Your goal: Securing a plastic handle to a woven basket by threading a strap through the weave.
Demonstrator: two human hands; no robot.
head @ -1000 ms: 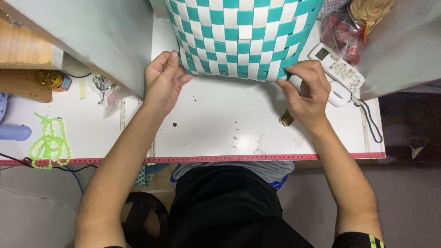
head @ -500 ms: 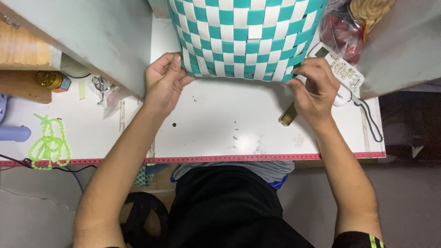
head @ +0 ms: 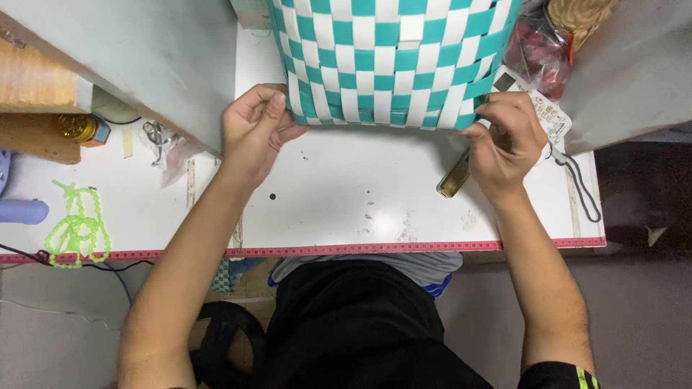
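Bright, even overhead light washes the white table point(head: 360, 194) with mild glare; soft shadows fall beneath both forearms. Focus is sharp centrally, perhaps slightly softer toward the dim lower corners.

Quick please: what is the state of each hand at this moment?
Left hand: closed, gripping the woven basket at its left corner.
Right hand: closed, pinching the basket's right corner.
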